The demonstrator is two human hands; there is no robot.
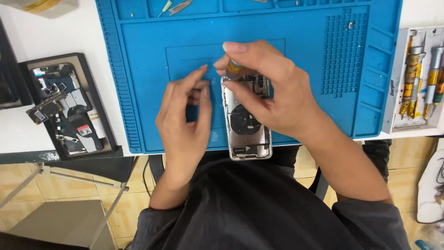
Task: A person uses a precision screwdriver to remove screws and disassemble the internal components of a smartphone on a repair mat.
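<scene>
An opened phone housing (245, 127) with a round black coil inside lies at the near edge of a blue work mat (323, 46). My right hand (273, 92) grips a small screwdriver (234, 68) with a yellow handle, held upright over the housing's top end. My left hand (185, 115) rests on the mat just left of the housing, fingers curled and pinched together; whether it holds anything I cannot tell.
A black tray (99, 111) with phone parts and small boards sits on the white table at left. A white case (397, 83) of screwdriver bits stands at right. Small tools (178, 6) lie in the mat's top compartments. Tiled floor shows below.
</scene>
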